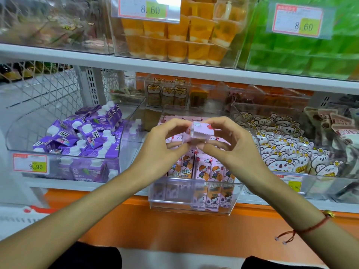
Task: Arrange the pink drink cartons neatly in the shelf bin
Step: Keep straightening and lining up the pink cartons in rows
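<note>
Both hands hold one small pink drink carton [197, 132] above the middle of the clear plastic shelf bin [194, 207]. The carton is seen end-on, its crimped top flap toward the camera, so its long axis runs away from the viewer, toward the far shelf back. The left hand [165, 140] has its grip closed on the carton's left side, fingers curled over the top and thumb beneath; the right hand [231, 140] pinches the right side the same way. A red string bracelet [308, 228] circles the right wrist.

Below the held carton, more pink cartons with cartoon children [204, 169] stand upright in rows in the bin, long axes vertical; others lie flat farther back.

The bin sits on a white shop shelf with an orange front strip [136, 226]. To the left, a clear bin of purple capped cartons [81, 136], tumbled at all angles, carries a tag reading 9.90 [30, 165]. To the right is a bin of white koala-print pouches [287, 152]. On the shelf above, orange jelly cups [174, 35] and green packs [303, 55] sit behind tags reading 8.60. The purple cartons show "NFC+"; other print is too blurred to read.
</note>
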Motion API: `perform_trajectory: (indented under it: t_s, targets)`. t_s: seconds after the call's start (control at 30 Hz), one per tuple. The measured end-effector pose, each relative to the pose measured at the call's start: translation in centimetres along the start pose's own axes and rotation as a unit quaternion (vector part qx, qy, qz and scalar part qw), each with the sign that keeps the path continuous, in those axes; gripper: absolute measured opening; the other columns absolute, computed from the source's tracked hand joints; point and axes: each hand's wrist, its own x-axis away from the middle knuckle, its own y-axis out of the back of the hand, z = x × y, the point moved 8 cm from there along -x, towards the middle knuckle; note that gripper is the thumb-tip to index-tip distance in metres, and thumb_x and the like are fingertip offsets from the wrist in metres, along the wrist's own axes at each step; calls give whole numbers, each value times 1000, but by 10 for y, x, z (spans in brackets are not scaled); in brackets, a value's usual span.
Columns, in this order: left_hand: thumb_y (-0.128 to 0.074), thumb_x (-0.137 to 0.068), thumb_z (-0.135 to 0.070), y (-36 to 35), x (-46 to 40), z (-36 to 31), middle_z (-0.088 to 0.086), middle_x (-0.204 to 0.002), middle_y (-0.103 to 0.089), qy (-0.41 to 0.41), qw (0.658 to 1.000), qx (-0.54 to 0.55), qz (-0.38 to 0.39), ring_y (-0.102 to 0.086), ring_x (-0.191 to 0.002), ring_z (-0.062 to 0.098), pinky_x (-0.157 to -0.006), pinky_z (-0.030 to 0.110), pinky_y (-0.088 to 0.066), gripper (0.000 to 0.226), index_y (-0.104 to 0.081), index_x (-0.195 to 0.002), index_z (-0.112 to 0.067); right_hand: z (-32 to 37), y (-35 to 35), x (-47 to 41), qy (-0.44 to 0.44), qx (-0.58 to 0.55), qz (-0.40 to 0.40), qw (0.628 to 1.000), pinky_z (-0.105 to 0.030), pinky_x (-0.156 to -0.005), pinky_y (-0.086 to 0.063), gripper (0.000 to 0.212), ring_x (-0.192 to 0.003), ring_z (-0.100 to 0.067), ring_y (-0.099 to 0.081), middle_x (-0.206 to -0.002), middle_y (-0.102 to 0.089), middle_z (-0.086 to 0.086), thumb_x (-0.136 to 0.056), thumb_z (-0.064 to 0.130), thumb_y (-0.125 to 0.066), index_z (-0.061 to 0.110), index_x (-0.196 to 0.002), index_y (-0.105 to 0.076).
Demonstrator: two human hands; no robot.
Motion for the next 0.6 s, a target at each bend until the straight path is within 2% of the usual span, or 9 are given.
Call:
perform_trajectory:
  t_s: [0.1,0.2,0.27,0.33,0.43,0.5,0.6]
  targets:
    - [-68,-84,-2,-3,0,0,-19,-114,-65,19,999,21,16,-61,-107,-5,-91,14,-49,40,-60,-110,-32,-2,5,-1,-12,-13,-23,1000,-21,-85,-54,37,-97,-4,-63,-110,-66,7,-85,10,-67,26,-117,-57]
    - [-69,-86,-13,-5,0,11,-11,-115,-68,90,992,81,16,-66,-102,2,-90,20,-53,37,-60,-119,-28,-7,6,-2,-46,-8,-25,999,-15,-83,-50,42,-96,0,-62,-111,-64,10,-89,21,-63,25,-129,-51]
    - [-68,-86,-22,-5,1,18,-5,-111,-72,139,983,121,4,-69,-97,6,-82,23,-56,38,-60,-123,-25,-14,5,-3,-75,12,-20,997,-18,-86,-52,42,-96,2,-63,-109,-64,13,-89,27,-62,28,-129,-51]
    - [-68,-86,-27,-3,2,22,-8,-95,-76,172,972,160,-13,-71,-87,3,-67,17,-56,33,-62,-119,-24,-22,3,-3,-110,12,-10,994,-21,-82,-54,38,-92,-1,-66,-103,-68,11,-90,32,-61,30,-127,-54]
    - [-69,-85,-32,-4,5,26,-14,-82,-75,207,962,179,-14,-70,-75,0,-60,15,-54,28,-65,-111,-23,-31,-1,-1,-165,-39,-5,986,-19,-69,-56,33,-79,-13,-69,-94,-72,-2,-90,32,-60,23,-122,-60]
    - [-68,-84,-34,-7,7,28,-11,-83,-75,227,956,186,-5,-70,-73,1,-60,18,-55,31,-65,-111,-20,-34,-3,0,-191,-72,-6,979,-22,-68,-57,30,-85,-31,-68,-101,-72,-13,-91,30,-61,19,-119,-61]
    - [-67,-86,-32,-8,8,30,-9,-82,-76,242,951,193,-3,-71,-72,3,-59,19,-56,30,-65,-112,-17,-35,-5,1,-202,-82,0,976,-26,-71,-57,29,-97,-40,-63,-108,-68,-20,-91,29,-60,19,-119,-61]
